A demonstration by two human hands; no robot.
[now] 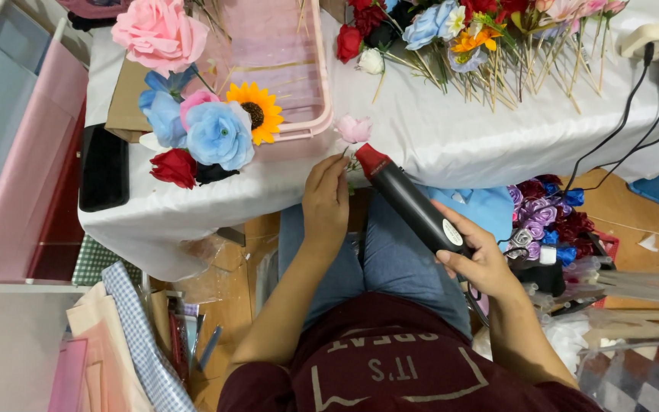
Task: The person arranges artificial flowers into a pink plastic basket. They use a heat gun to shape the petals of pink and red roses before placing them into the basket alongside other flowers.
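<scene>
My right hand grips a black heat gun with a red nozzle, aimed up and left toward a small pink artificial rose. My left hand pinches the thin stem just below that rose, at the front edge of the white-covered table. The red nozzle tip sits right beside the stem, close to my left fingertips. My lap in blue jeans is under both hands.
A pink basket holds a bunch of blue, pink, red flowers and a sunflower. More stemmed flowers lie at the table's back. Black cords run to a power strip. A bin of ribbon roses stands right; fabric sheets left.
</scene>
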